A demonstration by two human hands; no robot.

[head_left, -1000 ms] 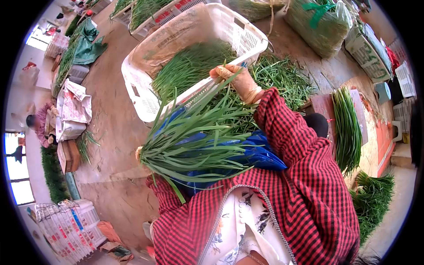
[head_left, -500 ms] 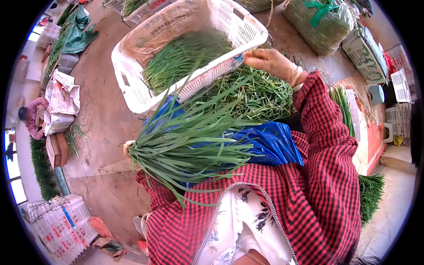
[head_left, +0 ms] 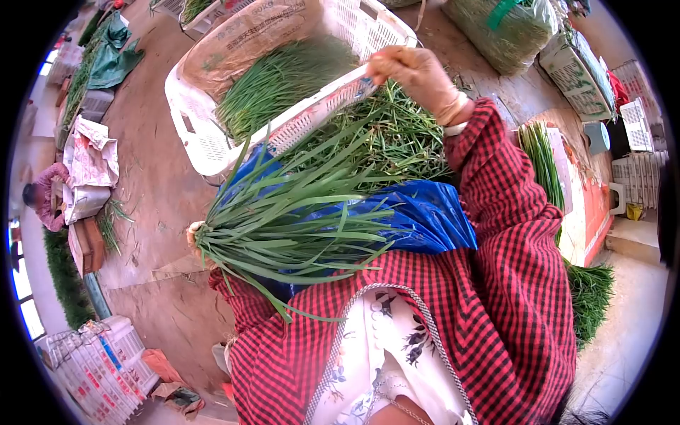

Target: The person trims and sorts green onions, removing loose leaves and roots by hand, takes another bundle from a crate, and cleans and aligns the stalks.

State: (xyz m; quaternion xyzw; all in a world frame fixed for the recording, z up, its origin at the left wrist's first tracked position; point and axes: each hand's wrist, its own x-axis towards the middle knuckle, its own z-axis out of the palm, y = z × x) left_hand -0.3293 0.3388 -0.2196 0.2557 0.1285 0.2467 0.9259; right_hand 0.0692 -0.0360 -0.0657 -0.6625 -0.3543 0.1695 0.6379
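Note:
A fanned bunch of garlic chives (head_left: pixel 297 219) lies across my lap over a blue plastic sheet (head_left: pixel 425 216), its leaf tips pointing right. My left hand (head_left: pixel 194 236) is closed around the bunch at its left end, mostly hidden behind the leaves. Raised at the near right rim of the white basket (head_left: pixel 283 134), my right hand (head_left: pixel 418 76) has its fingers pinched together; whatever may be in them is too small to make out. Inside the basket, cut green chives (head_left: pixel 283 85) rest against a brown printed sack (head_left: pixel 248 39). Below my right hand spreads a heap of loose leaves (head_left: pixel 404 142).
A stuffed clear bag (head_left: pixel 503 35) and a crate (head_left: pixel 577 78) stand at upper right. Upright chives (head_left: pixel 542 163) are beside my right arm. At left, another person (head_left: pixel 49 195) is by a cloth-covered crate (head_left: pixel 91 163). Stacked crates (head_left: pixel 95 368) stand lower left.
The view has shifted a little, moving the scene up and left. My right hand has moved slightly left along the basket's rim; my left hand keeps its hold on the chives.

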